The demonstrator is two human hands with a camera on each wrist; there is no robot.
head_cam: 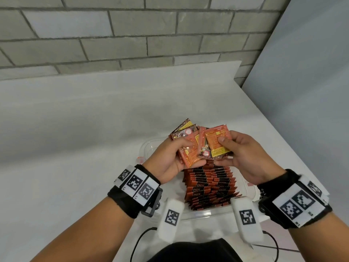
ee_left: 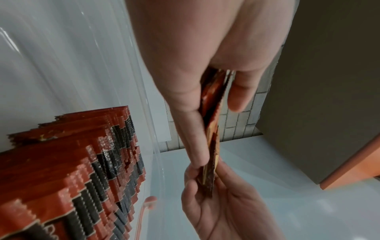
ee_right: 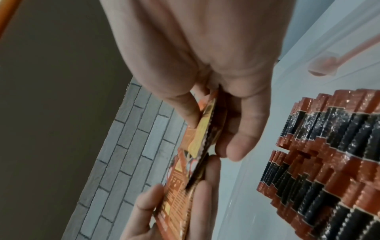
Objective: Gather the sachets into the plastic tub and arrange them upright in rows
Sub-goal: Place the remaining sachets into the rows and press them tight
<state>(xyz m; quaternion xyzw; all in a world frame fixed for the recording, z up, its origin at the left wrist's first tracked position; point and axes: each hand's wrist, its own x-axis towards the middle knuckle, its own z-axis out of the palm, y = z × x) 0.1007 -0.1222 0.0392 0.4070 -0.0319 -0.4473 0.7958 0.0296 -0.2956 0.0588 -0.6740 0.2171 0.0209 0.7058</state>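
Both hands hold a fanned bunch of orange sachets (head_cam: 211,138) over a clear plastic tub (head_cam: 146,148). My left hand (head_cam: 186,152) pinches its left part, thumb on top and fingers beneath. On the right part, my right hand (head_cam: 221,151) pinches the same way. In the tub stand rows of upright red-and-black sachets (head_cam: 209,186). The left wrist view shows the left hand (ee_left: 218,129) clamping the sachets (ee_left: 212,104) edge-on beside the rows (ee_left: 82,170). In the right wrist view the right hand (ee_right: 207,138) grips the sachets (ee_right: 202,129) and the left hand's fingers (ee_right: 201,203) meet them.
The tub sits near the front edge of a white table (head_cam: 85,129). A grey brick wall (head_cam: 132,35) stands behind and a grey panel (head_cam: 311,82) to the right. Orange latches (head_cam: 140,158) are on the tub's sides. Black cables (head_cam: 139,241) hang near my body.
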